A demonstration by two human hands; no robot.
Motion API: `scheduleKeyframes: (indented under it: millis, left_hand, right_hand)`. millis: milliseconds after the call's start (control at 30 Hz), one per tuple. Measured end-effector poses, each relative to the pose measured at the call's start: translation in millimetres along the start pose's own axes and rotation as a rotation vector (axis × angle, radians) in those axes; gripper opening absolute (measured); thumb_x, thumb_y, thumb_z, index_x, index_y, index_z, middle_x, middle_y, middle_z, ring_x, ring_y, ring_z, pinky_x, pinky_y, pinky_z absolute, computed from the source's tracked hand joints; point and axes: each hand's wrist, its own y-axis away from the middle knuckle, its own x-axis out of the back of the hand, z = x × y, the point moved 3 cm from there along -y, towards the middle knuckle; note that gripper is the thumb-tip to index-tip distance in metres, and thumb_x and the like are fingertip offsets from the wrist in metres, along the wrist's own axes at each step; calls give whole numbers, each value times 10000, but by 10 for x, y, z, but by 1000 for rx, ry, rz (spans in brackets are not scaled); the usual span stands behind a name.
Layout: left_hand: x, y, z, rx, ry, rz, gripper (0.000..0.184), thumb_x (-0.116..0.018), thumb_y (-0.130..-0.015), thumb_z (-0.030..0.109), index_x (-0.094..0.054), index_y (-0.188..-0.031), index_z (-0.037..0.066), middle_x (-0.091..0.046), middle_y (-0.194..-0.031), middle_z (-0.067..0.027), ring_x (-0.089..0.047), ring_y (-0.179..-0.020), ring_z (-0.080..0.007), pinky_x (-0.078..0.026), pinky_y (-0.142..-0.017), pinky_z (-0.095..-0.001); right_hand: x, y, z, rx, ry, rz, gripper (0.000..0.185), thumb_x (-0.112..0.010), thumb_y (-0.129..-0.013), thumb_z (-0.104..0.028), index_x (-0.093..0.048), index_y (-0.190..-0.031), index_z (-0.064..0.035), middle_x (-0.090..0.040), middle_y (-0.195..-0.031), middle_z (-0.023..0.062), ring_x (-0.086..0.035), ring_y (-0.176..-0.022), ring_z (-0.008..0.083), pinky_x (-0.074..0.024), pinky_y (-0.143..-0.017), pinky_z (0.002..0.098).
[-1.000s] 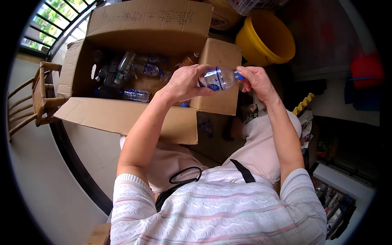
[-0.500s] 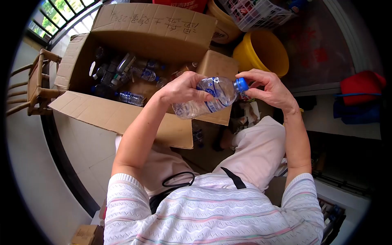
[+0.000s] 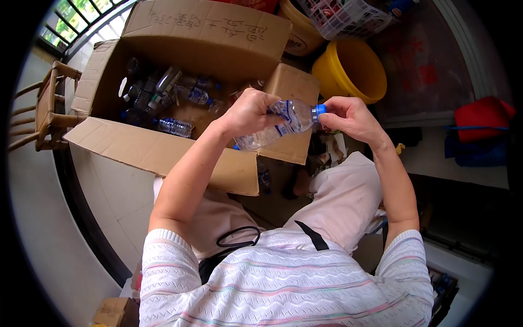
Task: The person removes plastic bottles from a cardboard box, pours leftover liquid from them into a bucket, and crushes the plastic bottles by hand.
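Observation:
A clear plastic water bottle (image 3: 299, 116) with a blue printed label lies sideways between my hands, above the near edge of the open cardboard box (image 3: 158, 152). Its middle looks dented where my left hand (image 3: 249, 113) is closed around it. My right hand (image 3: 355, 121) has thumb and fingers closed at the blue cap (image 3: 320, 111), which sits on the bottle's neck. Inside the box lie several plastic bottles (image 3: 175, 127), mostly toward its left side.
A yellow bucket (image 3: 332, 70) stands right of the box, with a white plastic basket (image 3: 348, 24) behind it. A wooden chair (image 3: 46, 117) is at the far left. Red and blue cloth (image 3: 482, 120) lies at the right. My knees are below the box's near corner.
My left hand has squeezed the bottle, and its body looks narrower and more dented. My right fingers have shifted and drawn together at the cap.

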Motion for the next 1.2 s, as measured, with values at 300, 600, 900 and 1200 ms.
scheduleKeyframes:
  millis: [300, 600, 900, 1200]
  left_hand:
    - [145, -14, -63, 83, -143, 11, 817, -803, -633, 447, -479, -1282, 70, -615, -964, -127, -611, -849, -220, -495, -712, -314]
    - [195, -51, -159, 138, -362, 152, 416, -720, -732, 211, -615, -1108, 68, -611, -920, -109, -613, -801, -237, -495, -716, -332]
    - [177, -72, -267, 139, -442, 79, 335, -685, -742, 156, -639, -1060, 61, -620, -898, -109, -607, -807, -235, -482, -709, -326]
    - [211, -32, -333, 237, -523, -42, 300, -651, -736, 186, -656, -1016, 79, -622, -871, -100, -611, -814, -272, -478, -741, -368]
  right_hand:
    - [17, 50, 539, -266, -276, 174, 326, -629, -853, -347, -605, -749, -39, -552, -629, 4, -534, -511, 63, -489, -495, 211]
    - [1089, 850, 1223, -468, 89, 669, 260, -686, -767, -286, -621, -734, -37, -584, -646, 20, -528, -511, 72, -456, -467, 228]
    - [286, 435, 2664, -638, 459, 552, 459, -708, -674, -331, -645, -1023, -40, -667, -919, 146, -637, -884, 283, -495, -804, 353]
    - [-325, -548, 1355, -107, 484, 577, 620, -598, -797, -423, -470, -1256, -28, -549, -1207, 155, -473, -1132, 353, -358, -972, 452]
